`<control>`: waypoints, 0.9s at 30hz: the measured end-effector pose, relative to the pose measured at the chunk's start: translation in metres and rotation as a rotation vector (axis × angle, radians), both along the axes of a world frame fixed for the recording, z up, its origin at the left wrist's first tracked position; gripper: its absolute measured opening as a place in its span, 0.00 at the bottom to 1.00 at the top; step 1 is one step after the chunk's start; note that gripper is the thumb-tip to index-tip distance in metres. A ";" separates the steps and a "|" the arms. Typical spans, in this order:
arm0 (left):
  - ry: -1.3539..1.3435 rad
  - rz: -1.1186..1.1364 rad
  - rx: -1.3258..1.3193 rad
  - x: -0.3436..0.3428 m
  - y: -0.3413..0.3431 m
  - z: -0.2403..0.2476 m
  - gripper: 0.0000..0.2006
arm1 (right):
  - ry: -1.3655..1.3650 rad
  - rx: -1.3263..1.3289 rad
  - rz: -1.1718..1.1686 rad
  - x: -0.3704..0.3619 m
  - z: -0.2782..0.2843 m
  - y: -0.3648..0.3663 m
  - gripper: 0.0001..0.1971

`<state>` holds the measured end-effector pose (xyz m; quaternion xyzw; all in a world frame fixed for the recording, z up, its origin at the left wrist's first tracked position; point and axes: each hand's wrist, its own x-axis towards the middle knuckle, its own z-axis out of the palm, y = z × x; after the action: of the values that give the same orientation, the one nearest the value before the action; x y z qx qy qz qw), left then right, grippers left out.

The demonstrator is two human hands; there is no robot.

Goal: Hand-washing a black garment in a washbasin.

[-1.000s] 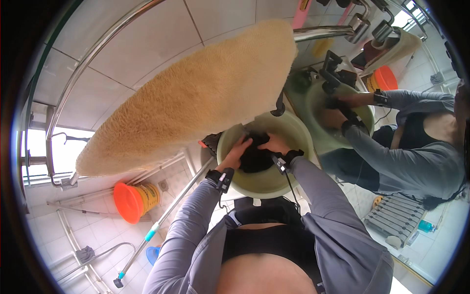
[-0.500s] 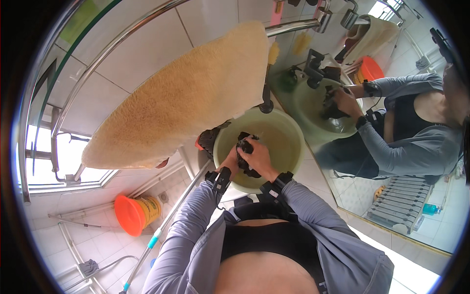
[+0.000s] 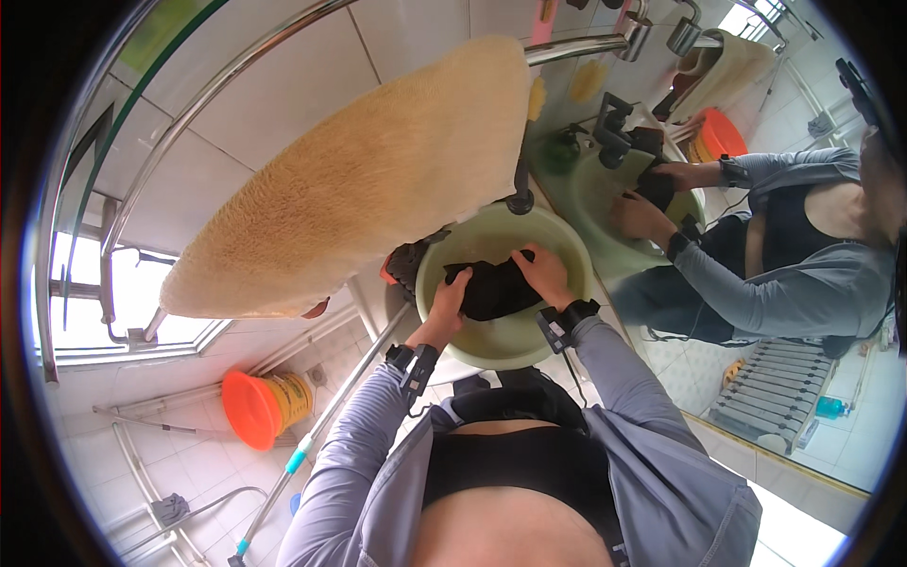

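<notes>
Both the left hand [image 3: 448, 300] and the right hand [image 3: 543, 274] grip a black cloth [image 3: 491, 288] inside a green basin [image 3: 501, 345].

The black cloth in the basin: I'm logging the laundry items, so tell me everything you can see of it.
The black cloth is a dark, soft fabric, bunched and crumpled rather than spread out, its kind not clear. It lies inside the pale green basin, toward the upper middle. The left hand grips its left edge and the right hand presses on its right side. Whether it is wet cannot be told.
</notes>
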<state>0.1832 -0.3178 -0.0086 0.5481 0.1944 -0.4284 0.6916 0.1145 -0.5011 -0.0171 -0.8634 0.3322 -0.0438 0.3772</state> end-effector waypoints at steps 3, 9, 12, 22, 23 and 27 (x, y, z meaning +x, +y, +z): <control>-0.061 0.063 0.012 0.000 0.010 -0.014 0.24 | -0.087 0.019 0.046 -0.003 -0.008 -0.011 0.15; -0.332 -0.172 0.129 0.004 0.024 -0.044 0.30 | 0.089 -0.074 0.221 -0.016 -0.030 -0.024 0.26; -0.874 -0.530 0.408 0.000 0.017 -0.069 0.35 | 0.237 -0.114 0.333 -0.006 -0.042 -0.009 0.33; -0.701 -1.094 0.720 0.006 -0.008 -0.127 0.36 | 0.481 -0.393 0.561 0.037 -0.075 0.008 0.22; -0.707 -1.100 0.716 0.011 -0.009 -0.134 0.36 | 0.453 -0.425 0.544 0.036 -0.087 0.003 0.21; -0.361 -0.506 0.238 0.013 -0.034 -0.086 0.33 | 0.054 -0.142 0.276 0.023 -0.109 -0.031 0.18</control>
<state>0.1963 -0.3518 -0.0948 0.7231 -0.0246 -0.4567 0.5176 0.1379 -0.5321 -0.1261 -0.9262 0.2164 0.0082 0.3086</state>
